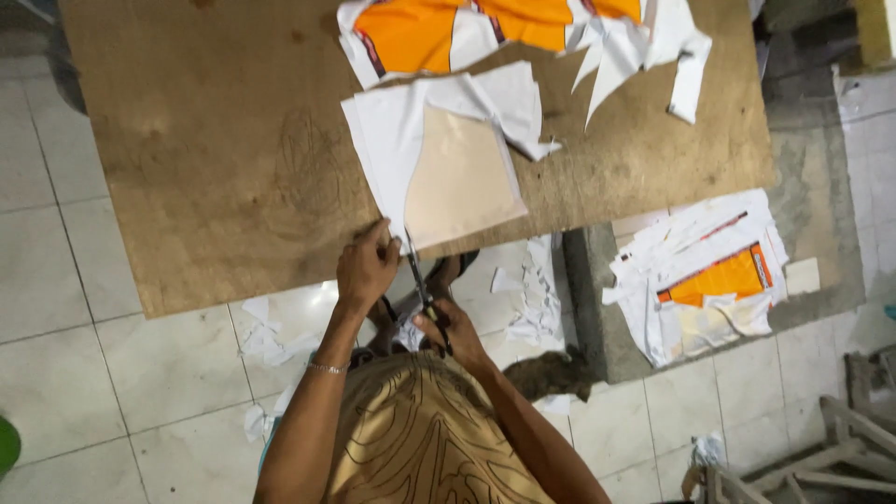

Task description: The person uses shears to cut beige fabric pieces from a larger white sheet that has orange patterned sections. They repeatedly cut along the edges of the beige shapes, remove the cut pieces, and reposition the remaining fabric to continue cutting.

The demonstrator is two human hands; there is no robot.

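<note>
1. Here the white fabric sheet (411,140) lies at the near edge of the plywood bench (205,159), its lower corner pinched by the left hand (367,264).
2. The right hand (453,334), just below the edge, grips one pair of black-handled scissors (425,294), blades pointing up into the sheet.
3. A flat beige pattern piece (459,182) rests on the sheet.
4. Two orange-and-white piles show: one (504,28) at the bench's far edge, one (709,275) on the floor; thin white scraps (537,299) litter the tiles.
</note>
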